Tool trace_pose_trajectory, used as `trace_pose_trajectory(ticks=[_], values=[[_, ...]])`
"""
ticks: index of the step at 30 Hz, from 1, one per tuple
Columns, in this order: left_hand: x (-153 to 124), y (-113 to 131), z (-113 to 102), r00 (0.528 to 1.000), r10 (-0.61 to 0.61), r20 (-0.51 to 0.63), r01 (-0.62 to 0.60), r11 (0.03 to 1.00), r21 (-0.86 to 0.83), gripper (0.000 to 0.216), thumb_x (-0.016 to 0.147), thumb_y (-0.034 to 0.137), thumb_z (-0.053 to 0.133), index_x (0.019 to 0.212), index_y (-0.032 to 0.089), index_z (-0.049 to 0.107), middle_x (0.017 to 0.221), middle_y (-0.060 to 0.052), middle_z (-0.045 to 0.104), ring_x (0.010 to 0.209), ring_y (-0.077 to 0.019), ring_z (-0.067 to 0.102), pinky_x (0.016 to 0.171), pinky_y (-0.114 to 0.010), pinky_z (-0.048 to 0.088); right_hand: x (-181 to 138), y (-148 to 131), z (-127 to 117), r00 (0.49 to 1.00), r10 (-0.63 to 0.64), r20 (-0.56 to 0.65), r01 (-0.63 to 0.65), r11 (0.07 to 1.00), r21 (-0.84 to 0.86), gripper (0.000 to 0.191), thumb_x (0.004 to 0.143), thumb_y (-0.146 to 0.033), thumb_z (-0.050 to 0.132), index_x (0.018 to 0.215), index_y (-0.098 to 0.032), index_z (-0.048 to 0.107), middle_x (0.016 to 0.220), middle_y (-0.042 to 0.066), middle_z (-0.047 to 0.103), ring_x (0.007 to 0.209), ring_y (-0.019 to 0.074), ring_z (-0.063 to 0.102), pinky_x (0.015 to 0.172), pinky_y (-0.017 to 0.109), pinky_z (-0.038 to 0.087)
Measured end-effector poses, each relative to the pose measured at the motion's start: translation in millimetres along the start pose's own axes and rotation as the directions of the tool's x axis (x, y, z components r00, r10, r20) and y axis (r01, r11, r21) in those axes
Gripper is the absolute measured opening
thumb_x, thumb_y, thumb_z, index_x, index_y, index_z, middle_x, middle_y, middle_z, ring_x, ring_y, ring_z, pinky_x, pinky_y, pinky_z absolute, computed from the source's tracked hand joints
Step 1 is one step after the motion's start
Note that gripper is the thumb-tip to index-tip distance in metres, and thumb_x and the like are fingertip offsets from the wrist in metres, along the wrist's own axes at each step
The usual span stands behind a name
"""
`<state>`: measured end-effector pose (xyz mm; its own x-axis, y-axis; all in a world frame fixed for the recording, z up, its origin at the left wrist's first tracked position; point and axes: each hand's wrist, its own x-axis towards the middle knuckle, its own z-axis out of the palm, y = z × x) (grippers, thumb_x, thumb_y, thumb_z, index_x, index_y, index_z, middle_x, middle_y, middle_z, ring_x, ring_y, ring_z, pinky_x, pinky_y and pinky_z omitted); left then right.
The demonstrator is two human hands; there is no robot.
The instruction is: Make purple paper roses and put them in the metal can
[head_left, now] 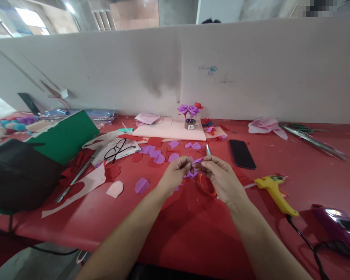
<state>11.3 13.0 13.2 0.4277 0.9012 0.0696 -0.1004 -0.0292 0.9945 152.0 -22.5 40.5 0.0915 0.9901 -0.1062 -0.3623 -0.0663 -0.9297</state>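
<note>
Between my two hands, above the red table, is a small purple paper piece with a bit of red at its right end. My left hand is closed, thumb and fingers pinching its left side. My right hand pinches the other side, fingertips almost meeting the left ones. Orange-handled scissors lie under the right hand, their blades partly hidden. Several cut purple petals are scattered left of and beyond the hands. Purple paper roses stand in a roll-shaped holder at the back.
On the right lie a black phone, a yellow glue gun with its cord, and a purple device. Left are glasses, a metal rod, pink scraps, a green board and a black bag. A white partition stands behind.
</note>
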Motion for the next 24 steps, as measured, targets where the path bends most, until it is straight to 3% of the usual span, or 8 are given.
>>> trace_pose_trajectory(ticks=[7,14,24], values=[[-0.3,-2.5,0.0,1.000,0.016,-0.016,-0.017,1.000,-0.009,0.011,0.083,0.026,0.050,0.079,0.017,0.056,0.070,0.001,0.052,0.065,-0.0106,0.043,0.065,-0.024,0.034,-0.3,0.0,0.4,1.000,0.008,-0.006,-0.008,1.000,-0.003,0.011,0.064,-0.027,0.069,0.068,-0.021,0.062,0.067,0.000,0.069,0.066,0.0146,0.064,0.071,0.029,0.045],[0.5,2.5,-2.3,0.998,0.039,-0.058,-0.034,0.995,0.093,0.010,0.081,0.022,0.051,0.076,0.017,0.058,0.068,0.001,0.055,0.068,-0.0118,0.047,0.069,-0.024,0.036,2.5,-0.2,-5.7,0.976,-0.192,-0.099,0.166,0.961,-0.223,0.012,0.065,-0.027,0.070,0.074,-0.020,0.068,0.070,0.000,0.066,0.066,0.0124,0.058,0.067,0.026,0.045],[0.0,5.1,-1.6,0.994,0.050,-0.100,-0.041,0.996,0.084,0.009,0.078,0.022,0.055,0.078,0.017,0.062,0.068,0.001,0.057,0.068,-0.0119,0.050,0.069,-0.024,0.037,4.8,2.9,-9.1,0.986,-0.146,-0.076,0.123,0.961,-0.248,0.014,0.064,-0.029,0.071,0.074,-0.019,0.069,0.068,0.001,0.068,0.065,0.0145,0.061,0.067,0.029,0.047]])
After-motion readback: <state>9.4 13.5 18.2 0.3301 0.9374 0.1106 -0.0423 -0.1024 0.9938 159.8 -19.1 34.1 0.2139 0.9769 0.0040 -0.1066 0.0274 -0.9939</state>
